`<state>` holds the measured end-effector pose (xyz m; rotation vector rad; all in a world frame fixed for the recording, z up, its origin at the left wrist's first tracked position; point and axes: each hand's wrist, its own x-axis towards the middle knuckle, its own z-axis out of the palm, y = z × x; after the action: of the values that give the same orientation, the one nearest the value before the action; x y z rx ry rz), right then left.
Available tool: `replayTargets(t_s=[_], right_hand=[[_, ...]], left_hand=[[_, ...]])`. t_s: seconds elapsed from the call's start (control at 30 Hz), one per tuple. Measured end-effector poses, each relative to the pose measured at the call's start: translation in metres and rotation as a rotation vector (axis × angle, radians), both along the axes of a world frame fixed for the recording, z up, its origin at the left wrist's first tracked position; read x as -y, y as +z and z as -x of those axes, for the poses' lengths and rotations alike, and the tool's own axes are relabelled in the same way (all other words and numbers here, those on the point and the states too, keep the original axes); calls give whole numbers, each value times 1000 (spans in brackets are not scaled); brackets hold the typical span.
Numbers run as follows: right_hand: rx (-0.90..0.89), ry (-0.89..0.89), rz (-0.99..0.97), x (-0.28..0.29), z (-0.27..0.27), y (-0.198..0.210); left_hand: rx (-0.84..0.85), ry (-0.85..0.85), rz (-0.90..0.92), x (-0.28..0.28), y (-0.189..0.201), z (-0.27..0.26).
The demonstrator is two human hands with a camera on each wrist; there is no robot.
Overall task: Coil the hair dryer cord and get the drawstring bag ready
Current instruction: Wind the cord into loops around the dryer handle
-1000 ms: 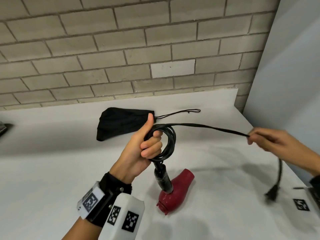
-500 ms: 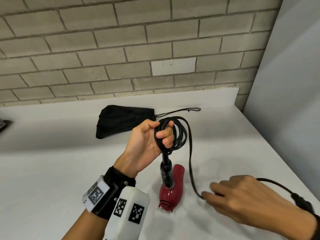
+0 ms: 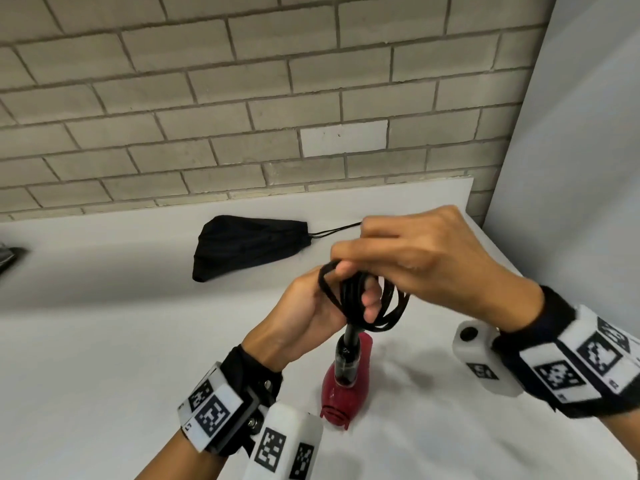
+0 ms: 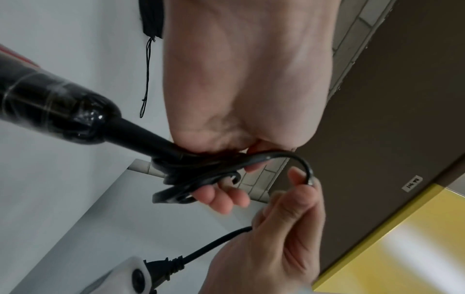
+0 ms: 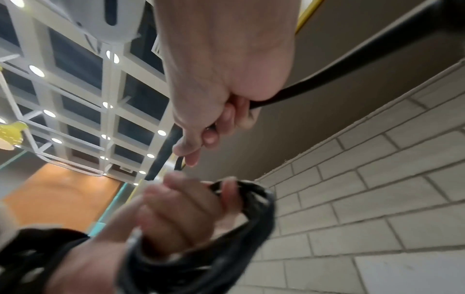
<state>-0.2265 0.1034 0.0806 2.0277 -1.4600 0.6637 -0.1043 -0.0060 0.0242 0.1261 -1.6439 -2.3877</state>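
Several loops of the black cord are held gathered in the curled fingers of the left hand above the white desk. The cord's free end is pinched by the right hand; the plug dangles below. The red hair dryer hangs under the coil. The black drawstring bag lies cinched behind; its contents cannot be seen.

Even bright light, soft shadows; wrist views blurry
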Motion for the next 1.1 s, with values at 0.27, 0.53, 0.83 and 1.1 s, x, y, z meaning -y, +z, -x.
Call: replayTargets(t_s=[0.27,0.53,0.83,1.1], right_hand=[[528,-139,-122,4,25,-16],[927,-59,-134,4,3,-40],[1134,78,-104,16,5,-47],[972,13,-400,-18,47,-78]], left_hand=[[59,118,116,-4,22,8],[88,168,221,-9,36,14],[182,39,79,-5,30,12],[93,143,-159,21,29,5]])
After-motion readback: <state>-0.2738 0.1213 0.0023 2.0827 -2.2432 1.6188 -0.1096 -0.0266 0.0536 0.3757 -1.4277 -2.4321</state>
